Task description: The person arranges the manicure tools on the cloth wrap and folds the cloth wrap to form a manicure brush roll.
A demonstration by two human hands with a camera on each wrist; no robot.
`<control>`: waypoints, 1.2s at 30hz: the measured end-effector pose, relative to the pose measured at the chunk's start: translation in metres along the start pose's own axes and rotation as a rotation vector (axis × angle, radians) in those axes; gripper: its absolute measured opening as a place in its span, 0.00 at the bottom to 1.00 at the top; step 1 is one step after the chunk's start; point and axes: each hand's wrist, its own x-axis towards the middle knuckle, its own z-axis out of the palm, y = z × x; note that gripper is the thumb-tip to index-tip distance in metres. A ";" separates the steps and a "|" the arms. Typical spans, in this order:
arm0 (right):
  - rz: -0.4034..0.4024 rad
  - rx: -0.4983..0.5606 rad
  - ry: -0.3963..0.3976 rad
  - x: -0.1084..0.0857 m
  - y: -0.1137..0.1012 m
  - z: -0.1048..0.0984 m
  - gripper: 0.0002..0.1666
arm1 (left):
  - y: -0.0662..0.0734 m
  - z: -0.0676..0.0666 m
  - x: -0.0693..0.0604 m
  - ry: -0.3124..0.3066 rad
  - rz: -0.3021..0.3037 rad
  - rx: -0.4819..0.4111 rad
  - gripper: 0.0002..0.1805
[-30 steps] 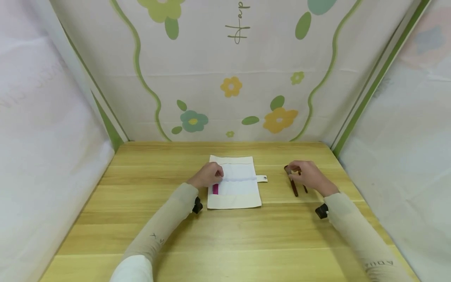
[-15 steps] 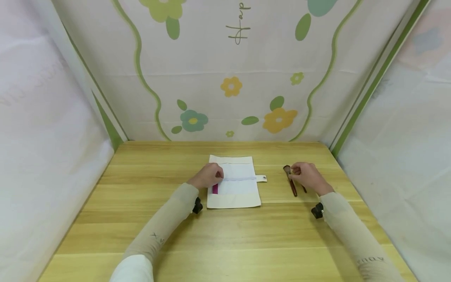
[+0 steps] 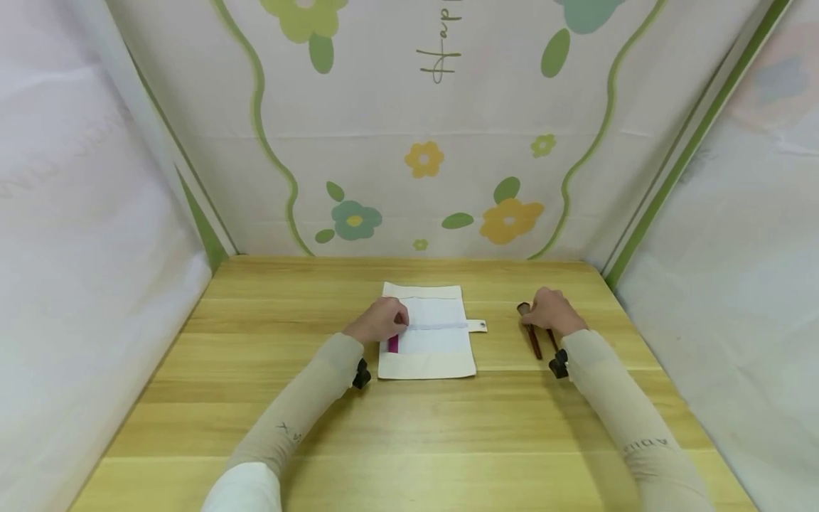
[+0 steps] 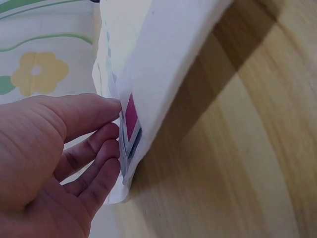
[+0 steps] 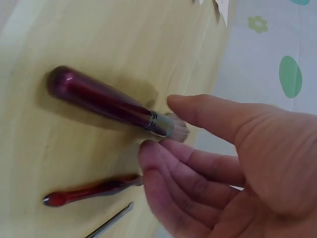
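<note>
An opened white fabric case (image 3: 427, 366) with a snap strap (image 3: 477, 326) lies flat on the table. My left hand (image 3: 379, 320) is at its left side, thumb and fingers pinching a thin inner flap beside a magenta strip (image 4: 131, 118). To the right, a thick makeup brush (image 5: 104, 101) with a glossy dark red handle and metal ferrule lies on the table. Around its bristle end, my right hand (image 5: 208, 163) holds thumb and fingers apart, a gap showing by the ferrule. A slimmer red-handled brush (image 5: 91, 191) lies below those fingers in the right wrist view.
A thin metal rod (image 5: 110, 220) lies next to the slim brush, partly cut off. The wooden table (image 3: 422, 427) is enclosed by white flower-printed cloth walls (image 3: 384, 142) at the back and both sides.
My right hand has shifted slightly left, and its forearm has swung inward, so the hand now hovers over the thick brush's bristle end. The left hand and case stay put.
</note>
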 end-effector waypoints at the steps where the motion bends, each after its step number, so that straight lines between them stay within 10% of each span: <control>1: 0.018 -0.004 -0.005 0.001 -0.001 0.000 0.34 | 0.000 0.000 0.000 -0.001 0.003 0.001 0.06; 24: 0.123 0.037 -0.033 0.007 0.002 0.004 0.28 | 0.001 0.002 -0.001 0.010 0.000 -0.027 0.06; 36: 0.048 0.095 -0.015 0.009 -0.026 0.001 0.30 | 0.002 0.001 -0.002 0.004 -0.010 -0.042 0.06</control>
